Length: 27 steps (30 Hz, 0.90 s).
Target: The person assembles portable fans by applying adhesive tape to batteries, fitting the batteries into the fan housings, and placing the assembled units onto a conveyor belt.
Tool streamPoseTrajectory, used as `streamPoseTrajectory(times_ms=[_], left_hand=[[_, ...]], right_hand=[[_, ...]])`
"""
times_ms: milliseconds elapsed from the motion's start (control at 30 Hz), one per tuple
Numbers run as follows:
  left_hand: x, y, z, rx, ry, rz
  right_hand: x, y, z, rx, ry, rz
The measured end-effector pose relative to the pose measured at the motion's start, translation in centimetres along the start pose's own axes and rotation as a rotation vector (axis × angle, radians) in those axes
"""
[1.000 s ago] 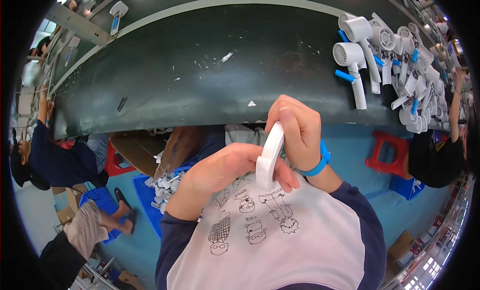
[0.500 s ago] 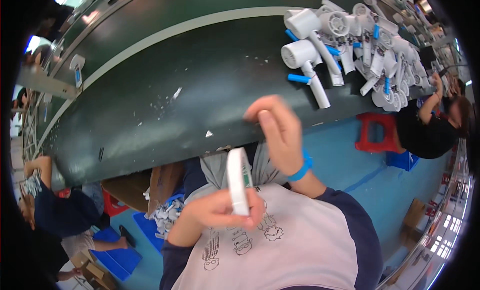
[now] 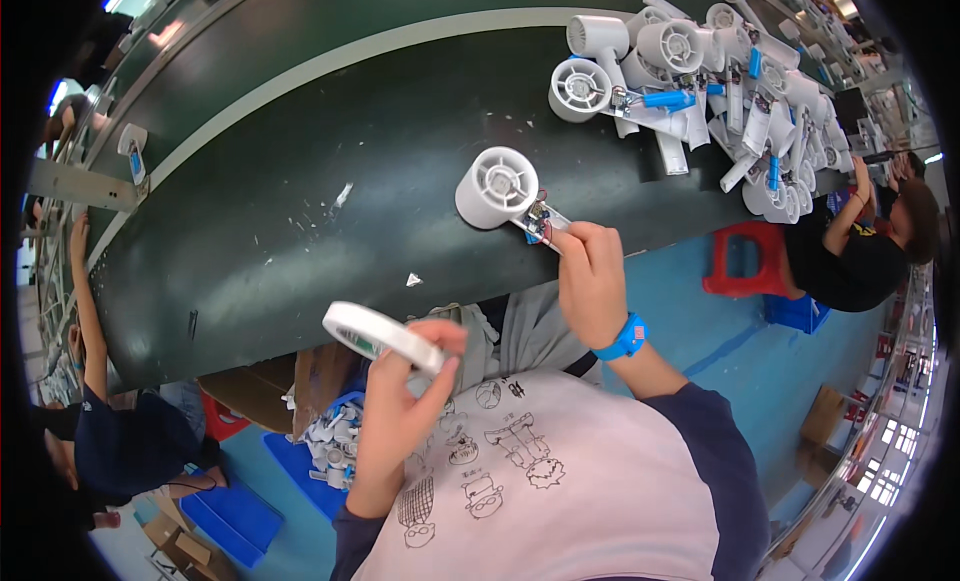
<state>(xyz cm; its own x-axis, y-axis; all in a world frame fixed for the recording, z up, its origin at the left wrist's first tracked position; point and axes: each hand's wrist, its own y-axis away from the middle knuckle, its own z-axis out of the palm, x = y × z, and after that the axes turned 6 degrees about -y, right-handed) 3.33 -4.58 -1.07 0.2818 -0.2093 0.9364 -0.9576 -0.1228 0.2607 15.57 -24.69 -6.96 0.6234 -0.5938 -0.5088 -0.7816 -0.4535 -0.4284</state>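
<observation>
My left hand [image 3: 398, 411] is closed on a roll of white tape [image 3: 398, 337], tilted above my lap close to the work surface's near edge. Between the thumb and fingers of my right hand [image 3: 592, 286] is the handle end of a white handheld fan [image 3: 498, 188]. Its round head faces up with the spoked grille showing, over the dark green surface [image 3: 300, 161]. The handle is uncovered, exposing a small circuit board [image 3: 537, 219] and thin red wires. Whether the fan head rests on the surface, I cannot tell.
A heap of similar white fans [image 3: 745, 81] with blue cells lies at the far right. White scraps [image 3: 414, 280] dot the surface. A red stool [image 3: 735, 266] and a seated person [image 3: 850, 241] are at right; another person [image 3: 140, 436] is at left, near a blue bin [image 3: 235, 511].
My right hand has taken hold of a fan, now over the surface. The tape roll has shifted left and tipped from upright. At the heap's left edge, the fans lie differently.
</observation>
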Motion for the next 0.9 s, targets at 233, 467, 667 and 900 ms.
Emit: streamPoseTrajectory(times_ms=[233,467,667,900], left_hand=[[0.8,-6.4,1.7,0.121,-0.308,0.28],[2.3,-11.5,1.7,-0.078,-0.449,0.495],[4.0,-12.5,0.1,-0.199,-0.496,0.557],[2.7,-12.9,-1.8,-0.266,-0.603,0.502]], right_hand=[[-0.7,-2.2,-2.1,0.003,-0.052,0.017],[1.1,-3.7,-0.5,0.313,-0.189,0.144],[1.0,-4.4,-1.8,0.26,-0.346,0.202],[0.9,-5.4,-4.6,-0.137,-0.871,0.522]])
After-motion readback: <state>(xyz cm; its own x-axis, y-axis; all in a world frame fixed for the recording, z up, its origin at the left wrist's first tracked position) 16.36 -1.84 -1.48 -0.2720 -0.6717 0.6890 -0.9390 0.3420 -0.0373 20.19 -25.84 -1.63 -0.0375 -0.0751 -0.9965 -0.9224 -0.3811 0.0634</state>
